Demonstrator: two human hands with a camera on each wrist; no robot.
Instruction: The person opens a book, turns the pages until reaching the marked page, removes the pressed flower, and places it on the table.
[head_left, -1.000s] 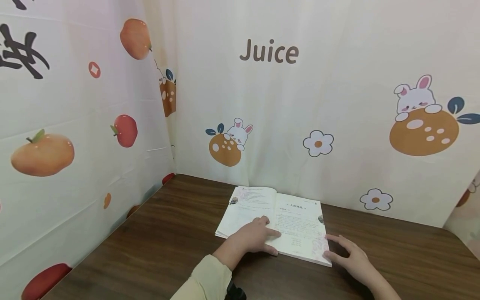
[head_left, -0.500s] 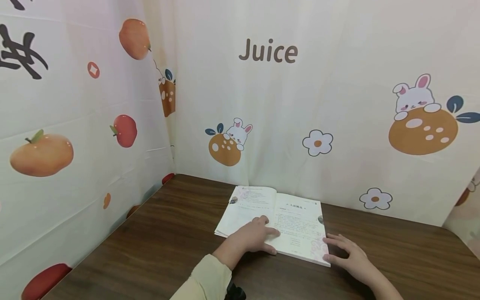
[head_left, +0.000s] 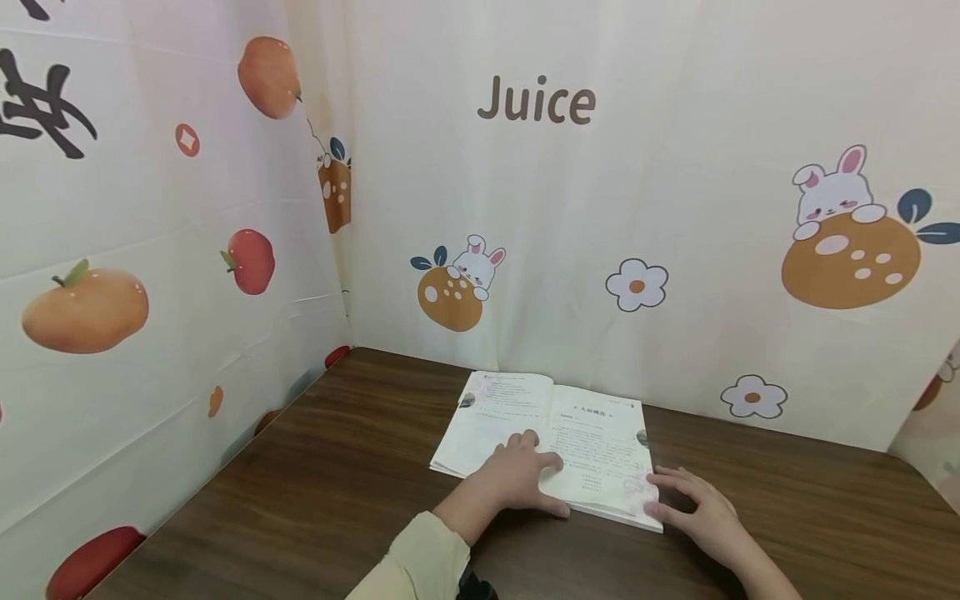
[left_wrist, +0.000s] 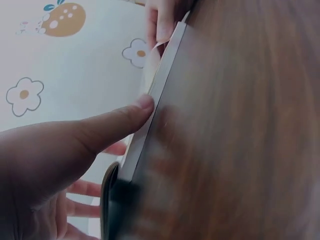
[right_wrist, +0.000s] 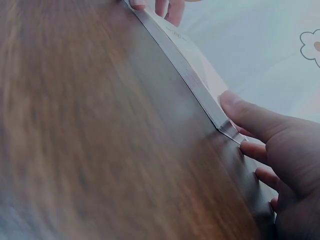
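Observation:
An open book [head_left: 596, 437] lies on the brown table, with printed text and pink decoration on its white pages. My left hand [head_left: 517, 479] rests across its lower middle, fingers spread over the pages. In the left wrist view, the thumb [left_wrist: 125, 117] touches the book's lower edge [left_wrist: 162, 75]. My right hand [head_left: 701, 512] grips the book's lower right corner, thumb on top and fingers curved along the side. Beside that thumb [right_wrist: 245, 112], the right wrist view shows an upper page [right_wrist: 192, 55] bowed up from the page block [right_wrist: 175, 60].
The dark wood-grain table [head_left: 322, 467] extends to both sides of the book. Behind it hangs a pale curtain [head_left: 547, 208] printed with rabbits, oranges and flowers; another fruit-printed curtain [head_left: 180, 275] borders the left side. A black strap [head_left: 474, 583] sits at the left wrist.
My left hand has shifted slightly right along the lower edge, its thumb reaching further across. Near the lower right corner, the upper page now bows up a little. The book stays in place.

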